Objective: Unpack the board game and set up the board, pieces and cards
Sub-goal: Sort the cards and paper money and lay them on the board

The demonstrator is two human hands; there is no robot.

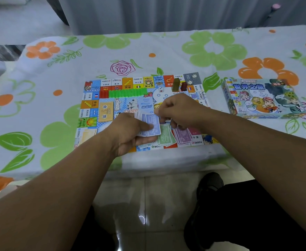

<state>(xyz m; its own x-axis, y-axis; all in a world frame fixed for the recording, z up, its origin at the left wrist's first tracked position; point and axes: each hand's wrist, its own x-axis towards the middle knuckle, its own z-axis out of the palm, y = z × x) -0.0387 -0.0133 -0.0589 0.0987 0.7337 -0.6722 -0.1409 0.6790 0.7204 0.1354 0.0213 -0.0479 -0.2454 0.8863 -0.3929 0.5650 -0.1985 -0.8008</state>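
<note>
We grip blue banknotes [151, 126] in left hand [128, 136]; right hand [181, 111] pinches top one. Risk: loose stack slips, mixing with green notes [164, 137] at board [94, 98] near edge.

A flowered cloth [184, 51] covers the table [166, 165]. The board [91, 113] lies near the front edge. The box [260, 98] sits apart on the right.

1 head-worn wide-angle view, forward and down, near above the game board [91, 104]
</note>
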